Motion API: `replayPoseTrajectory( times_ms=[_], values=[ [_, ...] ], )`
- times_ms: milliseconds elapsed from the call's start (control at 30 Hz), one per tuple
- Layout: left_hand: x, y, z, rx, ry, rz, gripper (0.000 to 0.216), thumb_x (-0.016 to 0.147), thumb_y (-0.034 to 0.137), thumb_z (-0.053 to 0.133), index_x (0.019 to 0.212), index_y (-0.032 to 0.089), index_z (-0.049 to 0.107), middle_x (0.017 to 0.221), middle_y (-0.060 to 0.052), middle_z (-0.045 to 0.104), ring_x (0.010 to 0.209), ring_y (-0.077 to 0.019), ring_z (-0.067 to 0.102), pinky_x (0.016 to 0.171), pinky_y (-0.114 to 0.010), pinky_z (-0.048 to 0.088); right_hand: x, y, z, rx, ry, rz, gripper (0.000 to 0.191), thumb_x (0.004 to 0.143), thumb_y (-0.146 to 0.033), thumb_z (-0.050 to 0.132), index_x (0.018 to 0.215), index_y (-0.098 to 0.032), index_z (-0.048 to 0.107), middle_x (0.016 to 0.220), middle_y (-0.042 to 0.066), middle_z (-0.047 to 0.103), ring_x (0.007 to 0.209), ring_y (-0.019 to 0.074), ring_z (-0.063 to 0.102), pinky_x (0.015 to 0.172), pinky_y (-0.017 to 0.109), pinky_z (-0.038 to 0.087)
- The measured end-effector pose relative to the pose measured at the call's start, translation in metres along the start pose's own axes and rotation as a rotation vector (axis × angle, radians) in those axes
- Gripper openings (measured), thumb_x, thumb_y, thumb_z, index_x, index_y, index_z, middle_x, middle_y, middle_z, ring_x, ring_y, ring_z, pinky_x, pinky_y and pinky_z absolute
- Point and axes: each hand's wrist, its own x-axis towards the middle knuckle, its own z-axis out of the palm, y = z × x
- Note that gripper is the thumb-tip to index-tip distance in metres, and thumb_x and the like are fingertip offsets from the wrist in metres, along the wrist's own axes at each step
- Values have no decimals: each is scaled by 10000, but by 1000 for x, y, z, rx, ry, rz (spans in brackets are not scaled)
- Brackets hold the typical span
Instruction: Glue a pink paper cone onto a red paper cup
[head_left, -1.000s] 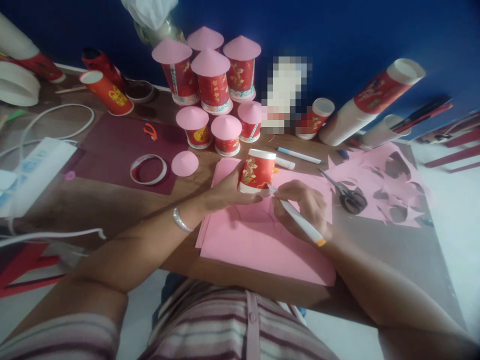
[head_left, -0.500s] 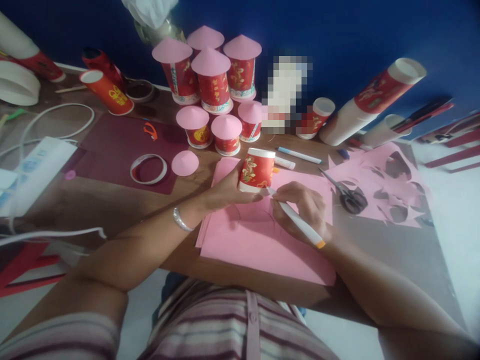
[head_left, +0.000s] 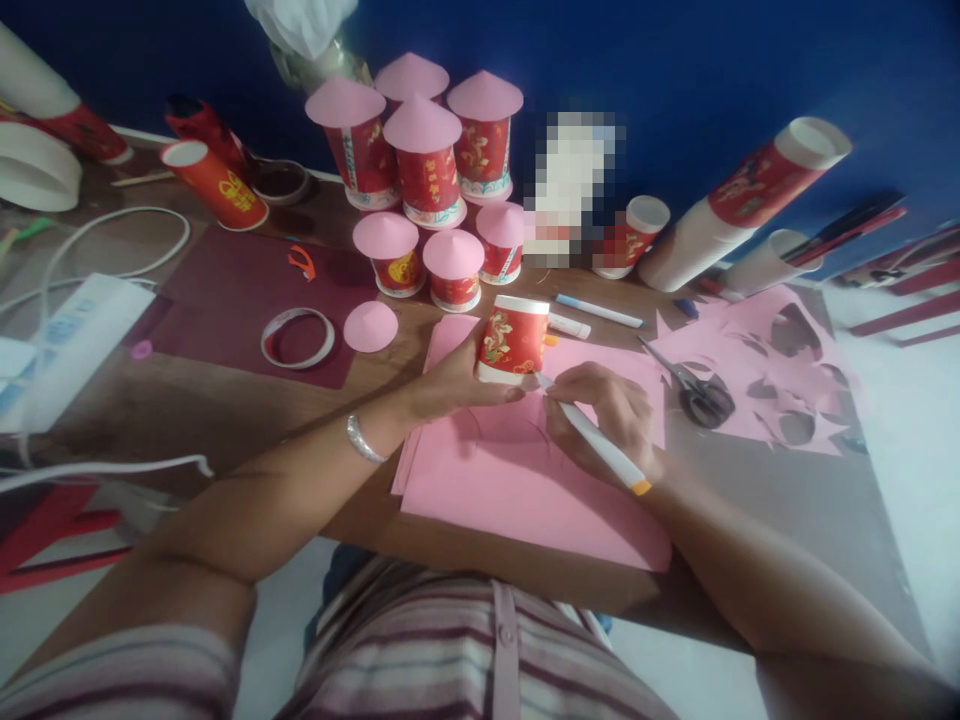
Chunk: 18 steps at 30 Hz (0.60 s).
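My left hand [head_left: 457, 384] grips a red paper cup [head_left: 514, 340] with white rims and a gold pattern, its thumb along the lower edge. In my right hand [head_left: 604, 412] is a white marker [head_left: 604, 448] with an orange end, held like a pen. Its tip meets the cup's lower white rim, at the right side. Both hands are over a stack of pink paper [head_left: 517, 500], on which faint curved lines show below the cup. A small pink paper cone [head_left: 370, 327] lies to the left of the cup.
Several red cups with pink cone roofs [head_left: 421, 125] stand behind. Scissors [head_left: 701, 395] rest against cut pink scraps [head_left: 757, 375] at right. A blue-tipped marker [head_left: 600, 310], a cardboard ring [head_left: 298, 338], a leaning tube stack [head_left: 750, 205] and a white power strip [head_left: 79, 350] lie around.
Almost nothing differs. The cup in my left hand has shifted very slightly, and the marker tip stays at its lower rim.
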Motion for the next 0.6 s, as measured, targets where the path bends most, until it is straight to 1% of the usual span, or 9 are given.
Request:
replayPoseTrajectory(
  times_ms=[167, 267, 367, 433, 500, 600],
  values=[
    [0, 5, 3, -8, 19, -10, 606, 727, 399, 940, 1221, 224, 635, 1143, -69, 691, 1071, -236, 672, 957, -392, 547, 0, -1, 0, -17, -8, 10, 196, 894, -56, 635, 965, -228, 571, 748, -8, 684, 624, 131, 681, 568, 241, 567],
    [0, 7, 5, -14, 28, -15, 627, 721, 379, 942, 1235, 226, 616, 1149, -66, 685, 1071, -232, 672, 962, -395, 548, -1, -1, 0, -22, -9, 13, 217, 889, -50, 644, 975, -231, 560, 748, -16, 675, 622, 128, 670, 567, 238, 561],
    [0, 5, 3, -8, 50, -34, 682, 716, 361, 946, 1282, 232, 587, 1187, -74, 683, 1100, -243, 677, 975, -408, 551, -2, -1, 0, -12, -13, 7, 236, 875, -36, 656, 974, -224, 554, 746, -4, 669, 626, 134, 665, 563, 243, 554],
    [0, 3, 2, 1, 34, -23, 681, 727, 366, 942, 1291, 231, 585, 1196, -78, 685, 1115, -253, 680, 979, -415, 557, -2, -1, 0, -4, -21, -3, 238, 870, -30, 655, 974, -218, 551, 743, -1, 664, 624, 135, 659, 559, 245, 550],
    [-1, 2, 1, 12, 28, -21, 686, 743, 376, 934, 1311, 235, 575, 1220, -83, 686, 1144, -265, 679, 993, -429, 560, -2, -1, 1, 4, -25, 0, 230, 877, -34, 638, 977, -222, 550, 745, -12, 659, 622, 130, 655, 561, 243, 553],
    [0, 1, 0, 45, 52, -33, 707, 749, 387, 932, 1332, 242, 559, 1275, -93, 684, 1200, -283, 670, 1031, -453, 557, -3, -2, 1, 3, -19, 17, 227, 885, -44, 625, 977, -237, 551, 746, -26, 657, 622, 126, 655, 566, 242, 558]
  ],
)
